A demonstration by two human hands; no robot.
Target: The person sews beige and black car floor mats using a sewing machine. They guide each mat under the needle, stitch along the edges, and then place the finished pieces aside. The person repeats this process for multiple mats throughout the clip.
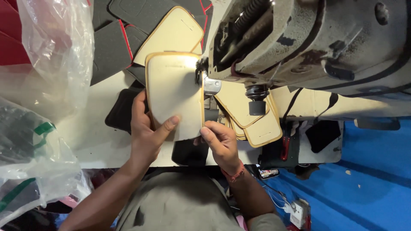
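Both hands, left (147,137) and right (220,143), pinch the cream panel (173,94); sewing machine (308,42) just beside it.

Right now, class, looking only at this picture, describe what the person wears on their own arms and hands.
Both forearms are bare, with no gloves. The right hand has a red-orange thread band at its wrist. The left hand shows no band or ring. A grey sleeve edge shows on the right arm.

Panel (173,92) left of sewing machine (308,38)
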